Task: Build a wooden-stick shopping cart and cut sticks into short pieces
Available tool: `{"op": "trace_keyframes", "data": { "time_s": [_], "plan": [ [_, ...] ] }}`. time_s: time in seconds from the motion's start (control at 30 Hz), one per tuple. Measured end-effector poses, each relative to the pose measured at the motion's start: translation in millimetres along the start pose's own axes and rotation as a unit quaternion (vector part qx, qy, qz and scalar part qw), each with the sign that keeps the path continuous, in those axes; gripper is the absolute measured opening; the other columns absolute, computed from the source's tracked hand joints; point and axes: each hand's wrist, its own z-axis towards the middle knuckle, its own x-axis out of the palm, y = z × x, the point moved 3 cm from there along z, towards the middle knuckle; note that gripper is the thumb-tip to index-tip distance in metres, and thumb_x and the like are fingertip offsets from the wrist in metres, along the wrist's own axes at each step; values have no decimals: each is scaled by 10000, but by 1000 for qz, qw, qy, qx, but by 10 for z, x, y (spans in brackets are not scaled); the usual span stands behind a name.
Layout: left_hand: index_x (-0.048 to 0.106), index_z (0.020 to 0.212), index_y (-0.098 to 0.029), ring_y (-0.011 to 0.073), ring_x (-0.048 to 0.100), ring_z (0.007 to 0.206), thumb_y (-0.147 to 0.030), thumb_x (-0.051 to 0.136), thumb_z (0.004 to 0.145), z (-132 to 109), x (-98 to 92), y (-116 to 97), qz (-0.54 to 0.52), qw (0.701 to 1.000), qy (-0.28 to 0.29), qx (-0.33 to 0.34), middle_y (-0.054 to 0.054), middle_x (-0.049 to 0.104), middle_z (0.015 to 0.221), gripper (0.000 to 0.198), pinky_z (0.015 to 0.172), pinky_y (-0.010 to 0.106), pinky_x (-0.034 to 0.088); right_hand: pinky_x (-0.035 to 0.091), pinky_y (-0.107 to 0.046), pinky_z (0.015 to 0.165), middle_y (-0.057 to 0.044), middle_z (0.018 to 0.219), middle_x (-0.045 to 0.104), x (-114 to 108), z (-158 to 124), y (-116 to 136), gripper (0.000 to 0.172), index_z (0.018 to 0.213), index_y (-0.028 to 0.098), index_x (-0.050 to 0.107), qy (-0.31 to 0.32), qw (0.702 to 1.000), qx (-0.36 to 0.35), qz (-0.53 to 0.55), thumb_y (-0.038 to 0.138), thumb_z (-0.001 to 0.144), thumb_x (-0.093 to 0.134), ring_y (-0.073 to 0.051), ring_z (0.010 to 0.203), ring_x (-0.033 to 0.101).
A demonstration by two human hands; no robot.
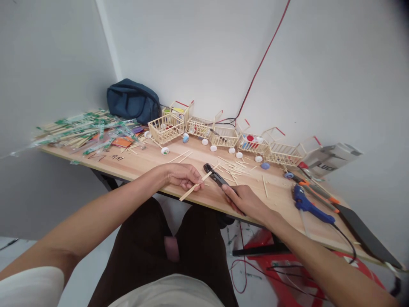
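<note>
My left hand (185,176) is closed on a pale wooden chopstick (189,194), pinching it slantwise above the table's front edge. My right hand (244,198) is wrapped round the handle of a black pliers-like tool (217,178). The tool's head meets the far end of the chopstick; whether its jaws grip the wood is too small to tell. Cut stick pieces (234,166) lie scattered just behind the tool. Two longer sticks (181,157) rest on the tabletop beyond my left hand.
Small stick-built carts (168,130) with bottle-cap wheels line the wall. Packaged chopsticks (86,128) and a blue bag (133,101) are at left. A blue glue gun (309,205), orange-handled tool (322,196), box (334,160) and dark flat object (367,234) are at right.
</note>
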Motion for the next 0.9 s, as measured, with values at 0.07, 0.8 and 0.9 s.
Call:
{"op": "trace_keyframes", "data": {
  "time_s": [0.07, 0.8, 0.9],
  "plan": [
    [688, 801, -44, 45, 382, 473, -327, 824, 637, -5, 8, -1, -4, 1000, -1, 3, 47, 605, 635, 354, 441, 182, 195, 380, -264, 533, -14, 451, 529, 4, -1, 4, 658, 591, 198, 491, 0, 1000, 2, -1, 711, 914, 236, -135, 438, 495],
    [669, 760, -42, 27, 309, 432, -311, 776, 646, 27, 11, 51, 7, 999, -32, 36, 8, 527, 552, 311, 434, 181, 170, 441, -222, 442, -34, 455, 576, -31, 133, -24, 537, 505, 184, 524, 65, 991, 115, 24, 601, 842, 518, -113, 387, 527],
    [671, 757, -47, 26, 289, 416, -322, 773, 647, 42, 8, 44, 12, 999, -23, 27, -5, 511, 529, 314, 419, 180, 164, 433, -227, 424, -29, 418, 546, -5, 108, -14, 546, 491, 197, 483, 59, 990, 117, 47, 614, 842, 520, -111, 364, 506]
  ]
}}
